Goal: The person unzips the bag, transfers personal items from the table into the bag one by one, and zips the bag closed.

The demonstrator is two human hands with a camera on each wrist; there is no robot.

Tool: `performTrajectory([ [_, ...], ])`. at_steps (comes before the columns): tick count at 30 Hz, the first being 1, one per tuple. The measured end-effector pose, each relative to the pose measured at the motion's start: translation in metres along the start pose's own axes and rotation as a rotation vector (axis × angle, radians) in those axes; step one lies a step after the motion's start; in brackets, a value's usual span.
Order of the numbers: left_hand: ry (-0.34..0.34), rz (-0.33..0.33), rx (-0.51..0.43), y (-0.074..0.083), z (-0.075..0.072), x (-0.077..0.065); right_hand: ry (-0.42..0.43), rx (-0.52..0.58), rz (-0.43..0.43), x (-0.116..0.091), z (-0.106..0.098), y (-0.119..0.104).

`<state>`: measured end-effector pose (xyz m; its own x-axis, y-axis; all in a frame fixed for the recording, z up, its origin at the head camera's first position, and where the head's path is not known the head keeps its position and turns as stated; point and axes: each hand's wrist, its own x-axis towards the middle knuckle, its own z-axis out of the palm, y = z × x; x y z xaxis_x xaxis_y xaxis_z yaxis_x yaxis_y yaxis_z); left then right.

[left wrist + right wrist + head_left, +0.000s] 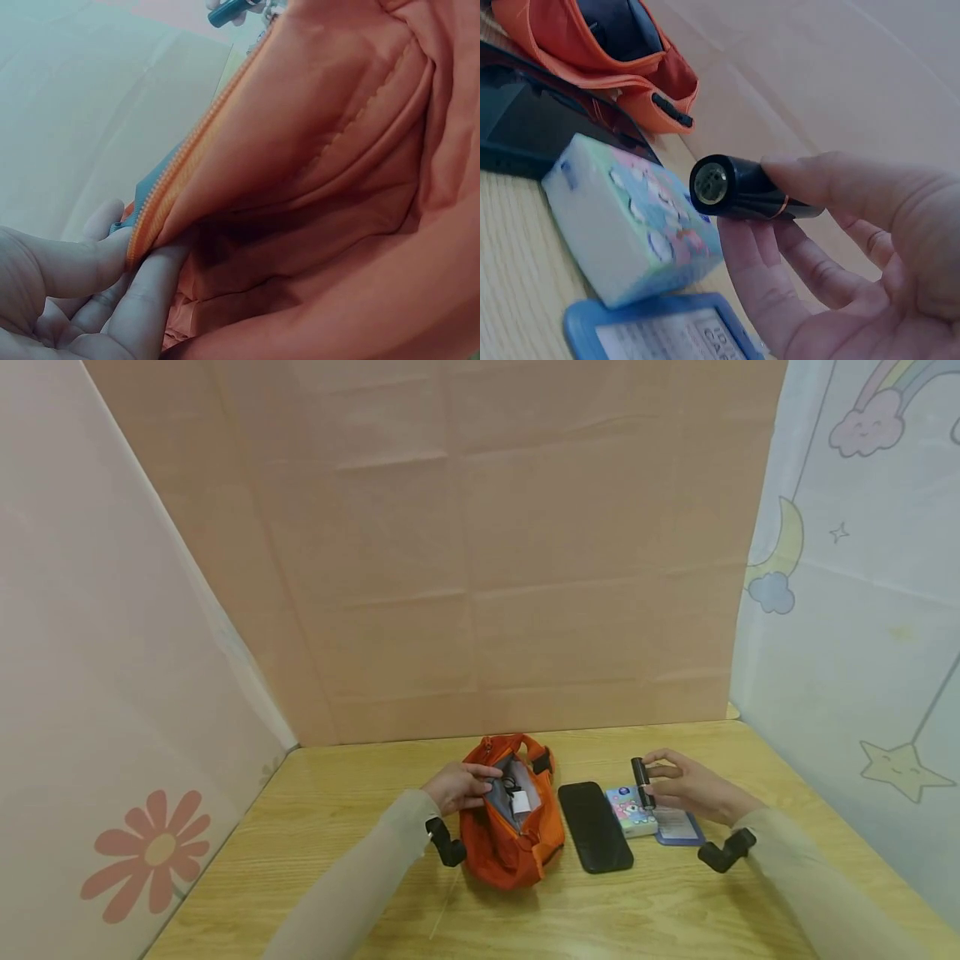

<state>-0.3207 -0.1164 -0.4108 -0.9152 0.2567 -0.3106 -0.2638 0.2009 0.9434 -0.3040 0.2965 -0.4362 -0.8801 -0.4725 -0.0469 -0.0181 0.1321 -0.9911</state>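
An orange waist bag lies on the table, unzipped, its grey lining showing. Inside it are a white block and a dark cable. My left hand pinches the zippered edge of the bag between thumb and fingers. To the right, my right hand holds a black lipstick tube with a thin gold band, between thumb and fingertips. The tube is raised over a tissue pack with a cartoon print. Partly behind that hand lies a blue-framed ID card holder.
A black phone lies flat between the bag and the tissue pack. The wooden table ends at a pinkish cloth backdrop. Printed curtains stand at both sides.
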Motion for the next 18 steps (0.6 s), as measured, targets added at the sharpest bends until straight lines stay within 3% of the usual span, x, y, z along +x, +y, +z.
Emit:
performTrajectory([
  [9,-0.009,-0.001,0.005,0.001,0.0,-0.001,-0.067,0.029,-0.048,0.011,0.018,-0.015],
  [18,0.003,-0.004,0.01,0.001,0.001,-0.001,-0.075,0.1,-0.066,0.034,0.044,-0.035],
])
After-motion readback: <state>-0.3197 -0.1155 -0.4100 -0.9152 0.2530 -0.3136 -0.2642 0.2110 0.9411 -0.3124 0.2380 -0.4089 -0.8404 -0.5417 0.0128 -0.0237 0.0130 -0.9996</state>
